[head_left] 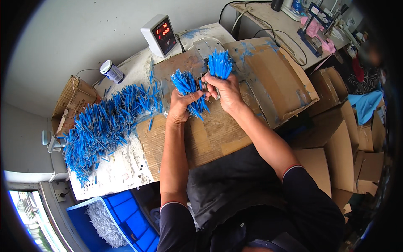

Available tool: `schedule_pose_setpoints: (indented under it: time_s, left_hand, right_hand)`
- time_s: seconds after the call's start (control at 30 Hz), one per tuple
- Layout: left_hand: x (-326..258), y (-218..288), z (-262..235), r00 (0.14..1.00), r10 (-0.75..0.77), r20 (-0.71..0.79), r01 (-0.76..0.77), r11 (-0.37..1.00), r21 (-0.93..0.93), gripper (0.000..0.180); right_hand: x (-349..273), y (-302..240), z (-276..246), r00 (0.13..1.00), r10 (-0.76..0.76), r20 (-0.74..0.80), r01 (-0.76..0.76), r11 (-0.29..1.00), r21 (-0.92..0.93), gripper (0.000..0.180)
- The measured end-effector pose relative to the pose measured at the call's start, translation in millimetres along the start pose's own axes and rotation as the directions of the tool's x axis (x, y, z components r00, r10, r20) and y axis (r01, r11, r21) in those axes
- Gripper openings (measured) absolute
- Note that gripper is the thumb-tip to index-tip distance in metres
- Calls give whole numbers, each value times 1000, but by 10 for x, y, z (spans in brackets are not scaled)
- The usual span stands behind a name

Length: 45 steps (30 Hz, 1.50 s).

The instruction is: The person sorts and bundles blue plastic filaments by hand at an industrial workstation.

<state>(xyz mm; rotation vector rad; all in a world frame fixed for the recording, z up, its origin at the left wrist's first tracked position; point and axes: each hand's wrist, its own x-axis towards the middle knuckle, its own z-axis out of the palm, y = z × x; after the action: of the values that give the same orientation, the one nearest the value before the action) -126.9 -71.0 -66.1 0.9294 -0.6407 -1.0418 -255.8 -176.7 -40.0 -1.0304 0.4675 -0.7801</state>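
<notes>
Head view: a splayed blue bundle (183,82) is clasped by the left hand (179,105), a tighter bundle (220,65) by the right hand (228,92), fingers (216,81) curled; blue heap (109,119) strewn at nine o'clock.

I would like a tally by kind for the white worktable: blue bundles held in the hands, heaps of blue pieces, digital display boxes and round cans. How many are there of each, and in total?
Held blue bundles: 2
Heap of blue pieces: 1
Digital display box: 1
Round can: 1
Total: 5
</notes>
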Motion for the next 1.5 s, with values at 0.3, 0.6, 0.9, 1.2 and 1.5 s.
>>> schedule_pose_setpoints:
  time_s: [0.3,0.6,0.9,1.2,1.5]
  left_hand:
    - [46,1,14,984,50,-173,-75,987,-142,28]
    - [27,41,-32,970,94,-226,-112,991,-67,26]
    - [58,26,-150,932,149,-331,-169,985,-31,27]
    - [26,38,-105,955,113,-275,-99,993,64,26]
    - [16,-18,-1,975,142,-173,-115,980,160,24]
  right_hand:
    - [45,52,-7,952,-264,-156,276,959,66,6]
    - [190,-338,-185,892,-311,-327,369,920,133,4]
    - [-74,206,-176,927,-374,17,361,881,-304,8]
    - [-43,148,-138,972,-218,-91,221,975,16,6]
    - [-6,168,-18,991,-104,-90,112,989,95,7]
